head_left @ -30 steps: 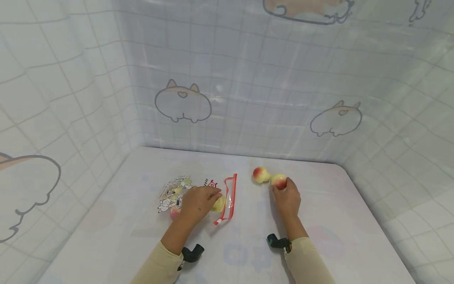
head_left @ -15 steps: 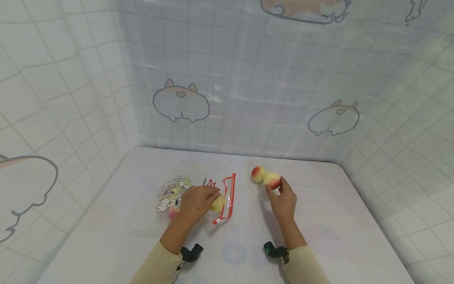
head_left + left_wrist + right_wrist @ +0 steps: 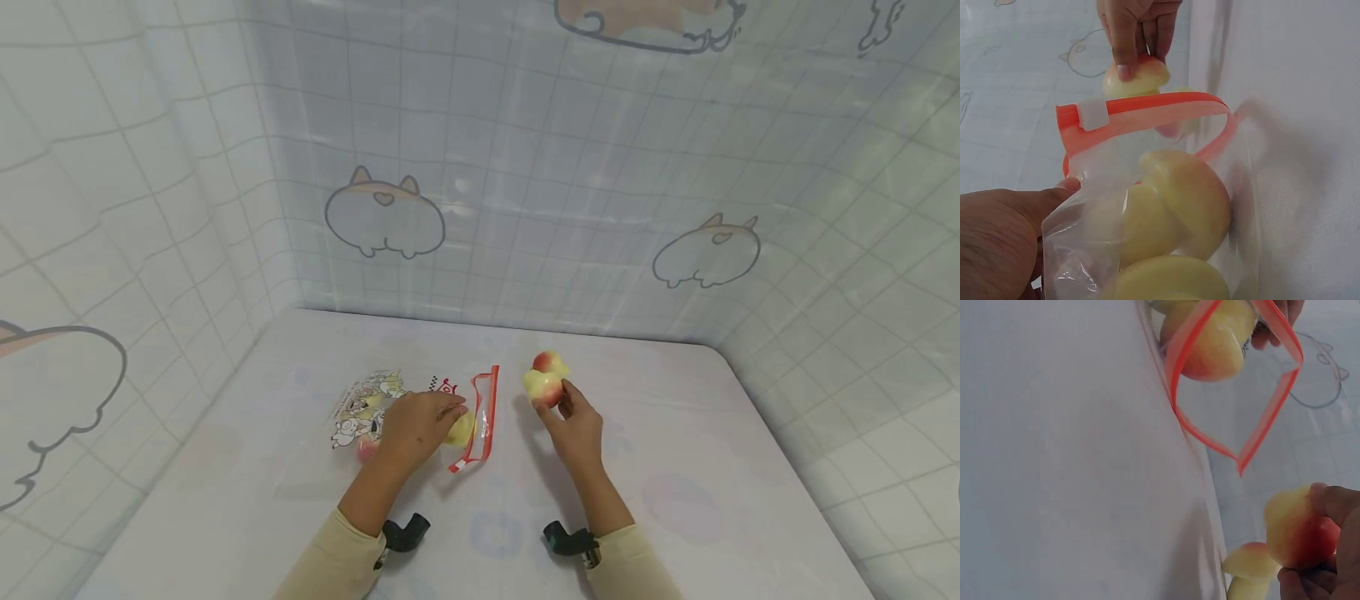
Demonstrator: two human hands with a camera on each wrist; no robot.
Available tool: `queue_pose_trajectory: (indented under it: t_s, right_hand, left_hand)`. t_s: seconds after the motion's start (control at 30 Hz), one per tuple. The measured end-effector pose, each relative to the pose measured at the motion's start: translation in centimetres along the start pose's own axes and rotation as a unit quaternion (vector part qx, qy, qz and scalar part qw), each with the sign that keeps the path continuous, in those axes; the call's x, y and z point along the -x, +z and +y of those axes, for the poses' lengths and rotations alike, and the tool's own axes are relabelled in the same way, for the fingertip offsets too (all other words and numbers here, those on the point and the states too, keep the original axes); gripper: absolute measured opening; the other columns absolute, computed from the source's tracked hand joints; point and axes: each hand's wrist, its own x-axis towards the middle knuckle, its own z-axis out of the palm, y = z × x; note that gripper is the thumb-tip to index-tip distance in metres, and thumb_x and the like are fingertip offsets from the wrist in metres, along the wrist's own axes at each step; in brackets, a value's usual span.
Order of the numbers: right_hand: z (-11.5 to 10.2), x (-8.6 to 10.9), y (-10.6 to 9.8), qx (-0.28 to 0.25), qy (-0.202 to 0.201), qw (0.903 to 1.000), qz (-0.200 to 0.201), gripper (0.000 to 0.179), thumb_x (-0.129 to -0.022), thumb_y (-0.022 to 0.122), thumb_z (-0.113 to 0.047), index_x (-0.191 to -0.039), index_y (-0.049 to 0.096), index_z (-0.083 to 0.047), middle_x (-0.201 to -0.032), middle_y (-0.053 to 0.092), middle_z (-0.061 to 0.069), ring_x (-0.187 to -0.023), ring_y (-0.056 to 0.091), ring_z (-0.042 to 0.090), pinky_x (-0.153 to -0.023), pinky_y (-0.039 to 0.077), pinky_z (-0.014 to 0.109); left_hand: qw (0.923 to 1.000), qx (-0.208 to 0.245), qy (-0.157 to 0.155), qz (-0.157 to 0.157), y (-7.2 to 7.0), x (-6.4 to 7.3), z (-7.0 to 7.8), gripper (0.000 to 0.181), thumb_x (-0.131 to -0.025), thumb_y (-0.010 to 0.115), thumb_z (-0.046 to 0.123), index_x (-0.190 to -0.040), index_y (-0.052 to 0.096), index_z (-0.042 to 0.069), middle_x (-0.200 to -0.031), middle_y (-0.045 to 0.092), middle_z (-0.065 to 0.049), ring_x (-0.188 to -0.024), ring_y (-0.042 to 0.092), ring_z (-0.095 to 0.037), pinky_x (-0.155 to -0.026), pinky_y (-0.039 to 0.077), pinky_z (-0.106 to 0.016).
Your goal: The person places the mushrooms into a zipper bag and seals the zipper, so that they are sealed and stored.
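Note:
A yellow peach-like fruit with a red blush (image 3: 545, 388) is gripped between the thumb and fingers of my right hand (image 3: 579, 433), raised off the table. My left hand (image 3: 415, 429) pinches the side of a clear zip bag (image 3: 1141, 112) with a red-orange zip band and white slider. The bag's mouth gapes toward the right, in the right wrist view a wide red loop. Inside the bag lie several similar fruits (image 3: 1194, 203). Another loose fruit (image 3: 553, 362) sits on the table just behind the held one. The left fingertips are partly hidden by the bag.
The white table (image 3: 675, 467) has its back edge against a curtain (image 3: 510, 200) with grid lines and cartoon animals. Curtains also hang at both sides. A dark wrist mount (image 3: 407, 533) is on the left wrist, and another dark mount (image 3: 567, 539) on the right.
My right hand has moved left with the fruit, from beside the loose fruit to in front of it, closer to the bag. My left hand and the bag have stayed in place.

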Motion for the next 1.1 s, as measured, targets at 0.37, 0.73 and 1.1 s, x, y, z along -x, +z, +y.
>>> queue_pose_trajectory:
  t_s: [0.37,0.73,1.1]
  right_hand:
    - [-1.0,1.0,2.1,-0.071,0.001,0.9962,-0.050,0.071,-0.081,0.085,-0.019,-0.140,0.053,0.003,-0.136,0.060,0.020,-0.123,0.061,0.031,-0.099,0.049,0.036]
    - [-1.6,1.9,3.4,-0.079,0.004,0.9943,-0.071,0.072,-0.080,0.086,-0.025,-0.139,0.054,0.002,-0.136,0.061,0.017,-0.122,0.062,0.030,-0.099,0.050,0.037]
    - [-1.5,2.3,5.1,-0.085,-0.026,0.9913,-0.097,0.063,-0.080,0.086,-0.022,-0.131,0.058,0.001,-0.128,0.065,0.017,-0.118,0.064,0.030,-0.096,0.052,0.036]
  left_hand:
    - [0.9999,-0.010,0.001,0.003,0.0,-0.1,0.0,0.022,-0.090,0.074,0.035,-0.108,0.079,0.025,-0.104,0.076,0.007,-0.098,0.071,-0.018,-0.077,0.056,-0.038]
    - [1.0000,-0.006,-0.002,-0.001,-0.1,-0.1,0.0,0.022,-0.090,0.073,0.037,-0.108,0.079,0.026,-0.106,0.076,0.006,-0.101,0.071,-0.018,-0.080,0.057,-0.038]
    - [0.9999,-0.015,0.006,-0.001,0.0,-0.1,-0.1,0.022,-0.091,0.072,0.039,-0.108,0.079,0.026,-0.107,0.076,0.006,-0.099,0.072,-0.019,-0.076,0.057,-0.038]
